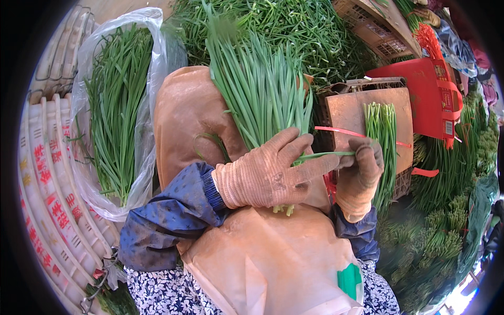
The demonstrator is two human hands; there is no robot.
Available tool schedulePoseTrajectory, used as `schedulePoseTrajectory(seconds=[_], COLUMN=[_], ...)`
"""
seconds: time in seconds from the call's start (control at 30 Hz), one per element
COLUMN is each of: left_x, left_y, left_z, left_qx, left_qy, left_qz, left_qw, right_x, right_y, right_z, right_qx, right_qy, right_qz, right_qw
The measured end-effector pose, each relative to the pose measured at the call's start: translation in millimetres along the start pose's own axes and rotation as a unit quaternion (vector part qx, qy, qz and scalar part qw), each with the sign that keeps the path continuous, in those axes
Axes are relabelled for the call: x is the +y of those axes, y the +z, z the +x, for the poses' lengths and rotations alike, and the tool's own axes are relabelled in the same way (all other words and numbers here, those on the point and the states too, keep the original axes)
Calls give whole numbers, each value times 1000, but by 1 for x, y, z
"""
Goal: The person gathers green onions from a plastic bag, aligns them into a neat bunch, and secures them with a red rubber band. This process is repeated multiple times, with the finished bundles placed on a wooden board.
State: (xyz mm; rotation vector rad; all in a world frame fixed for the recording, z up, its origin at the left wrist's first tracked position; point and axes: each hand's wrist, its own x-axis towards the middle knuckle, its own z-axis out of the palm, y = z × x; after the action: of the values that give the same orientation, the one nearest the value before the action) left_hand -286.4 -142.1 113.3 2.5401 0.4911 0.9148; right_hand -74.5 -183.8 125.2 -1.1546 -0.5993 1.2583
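Observation:
My left hand (271, 173), in a soiled knit glove, is closed around the lower part of a bunch of garlic chives (260, 90), whose leaves fan out away from me. Pale stem ends poke out below the palm. My right hand (362, 165), gloved too, pinches the end of a single green leaf (325, 154) that stretches from the bunch. Just beyond this hand, a smaller bunch of chives (380, 122) lies on a brown board (348, 110), with a red tie strip (342, 130) passing beside it. A brown apron covers my lap.
A clear plastic bag (151, 78) with chives stands at left, beside white plastic baskets (59, 173). Loose chives (267, 23) are heaped ahead. At right are a red bag (417, 94), a plastic crate (378, 39), more bunches (441, 236) and a red-handled knife or strip (425, 172).

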Motion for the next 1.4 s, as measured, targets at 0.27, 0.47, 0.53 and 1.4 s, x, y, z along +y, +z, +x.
schedulePoseTrajectory(seconds=[0.27,0.47,0.53,1.4], left_x=[-5,-8,-9,-11], left_y=[-1,2,-1,-11], left_z=[-4,-9,-8,0], left_qx=[-15,-81,-86,-83], left_qy=[43,17,33,25], left_qz=[-30,-8,-9,8], left_qw=[998,997,996,996], right_x=[-7,-6,-5,-9], right_y=[-6,-11,-12,12], right_z=[-17,-21,-22,66], right_qx=[19,25,8,-410], right_qy=[-47,-43,-69,-232], right_qz=[2,3,-15,-566], right_qw=[999,999,997,676])
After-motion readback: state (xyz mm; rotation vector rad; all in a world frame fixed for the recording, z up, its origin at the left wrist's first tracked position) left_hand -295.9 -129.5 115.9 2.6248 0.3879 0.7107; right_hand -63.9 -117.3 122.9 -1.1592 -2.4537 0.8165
